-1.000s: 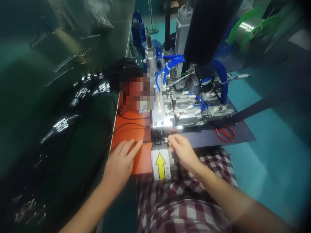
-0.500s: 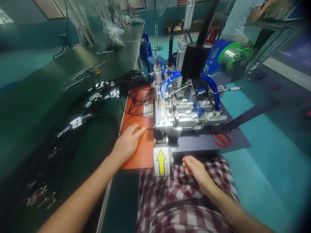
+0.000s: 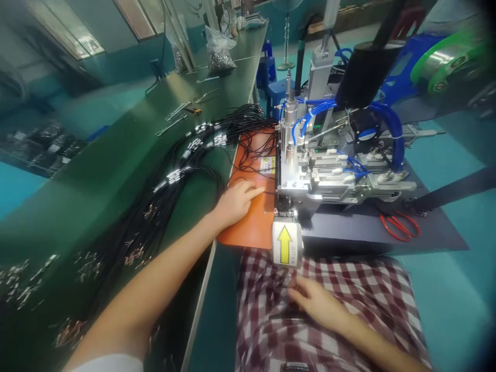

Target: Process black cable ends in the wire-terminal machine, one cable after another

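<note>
My left hand [image 3: 237, 202] rests on the orange plate [image 3: 253, 232], index finger stretched toward the silver machine [image 3: 296, 175]. A thin black cable [image 3: 270, 192] runs from its fingertips into the machine's side, and the fingers look closed on it. Over the checkered cloth on my lap, my right hand [image 3: 315, 302] is curled, its fingertips blurred. Whatever they may hold cannot be made out. Just below it lies a dark strip [image 3: 284, 316] on the cloth. Between the hands, a round white part with a yellow arrow [image 3: 285, 245] projects from the machine's front.
Bundles of black cables [image 3: 194, 155] with shiny ends spread over the green table [image 3: 127, 150]. Wrenches [image 3: 170, 126] and a bag of small metal parts [image 3: 220, 54] lie farther back. Red-handled scissors [image 3: 401, 227] lie on the machine's base. A green-rimmed wire spool [image 3: 437, 64] stands at the right.
The view has swung left, shifting everything rightward. My right hand has dropped from beside the arrow-marked part to lower over my lap. The left hand keeps its place on the orange plate.
</note>
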Demonstrator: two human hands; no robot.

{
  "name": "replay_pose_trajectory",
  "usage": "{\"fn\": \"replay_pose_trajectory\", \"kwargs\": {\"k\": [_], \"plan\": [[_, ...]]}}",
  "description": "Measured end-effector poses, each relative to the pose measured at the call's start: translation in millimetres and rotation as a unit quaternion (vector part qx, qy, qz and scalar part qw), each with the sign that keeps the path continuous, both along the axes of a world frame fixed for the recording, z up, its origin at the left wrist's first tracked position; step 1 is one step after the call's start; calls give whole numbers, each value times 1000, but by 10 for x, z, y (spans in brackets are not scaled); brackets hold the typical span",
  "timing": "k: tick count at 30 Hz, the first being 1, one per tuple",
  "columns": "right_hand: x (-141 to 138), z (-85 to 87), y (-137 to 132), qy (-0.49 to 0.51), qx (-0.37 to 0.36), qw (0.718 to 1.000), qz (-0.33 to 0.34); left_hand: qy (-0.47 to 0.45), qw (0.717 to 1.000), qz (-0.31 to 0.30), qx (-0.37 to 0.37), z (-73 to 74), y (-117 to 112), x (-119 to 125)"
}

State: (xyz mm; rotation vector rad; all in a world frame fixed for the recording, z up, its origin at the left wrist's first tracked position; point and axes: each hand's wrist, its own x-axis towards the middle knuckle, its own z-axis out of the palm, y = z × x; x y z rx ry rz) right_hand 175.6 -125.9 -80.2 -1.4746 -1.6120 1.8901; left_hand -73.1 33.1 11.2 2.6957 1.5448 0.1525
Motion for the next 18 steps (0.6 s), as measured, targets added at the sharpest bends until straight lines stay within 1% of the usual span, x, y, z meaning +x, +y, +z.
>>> {"fn": "replay_pose_trajectory", "kwargs": {"k": [3,5,7,9,10,11,13,15,16,18], "plan": [[-299,150,-16,2,34,997,75,16,1000,-4,9,18,13,42],[-406,251,-24,-13,67,990,127,27,999,1,22,47,-94,59],[-398,303,-44,-19,88,984,154,41,999,9,31,93,-342,23],[-298,296,-71,-23,90,983,155,60,998,14,26,152,-704,-92],[-236,279,-85,-32,86,984,152,70,997,28,23,185,-897,-178],[-180,261,-95,-42,79,985,147,81,994,62,26,218,-1075,-277],[-122,256,-100,-53,63,986,145,107,981,157,42,276,-1339,-485],[-161,326,-74,-57,56,985,153,133,966,219,45,307,-1445,-650],[-212,393,-49,-56,60,983,163,145,960,236,39,310,-1451,-700],[-342,572,13,-33,96,977,186,164,955,245,18,305,-1413,-731]]}}
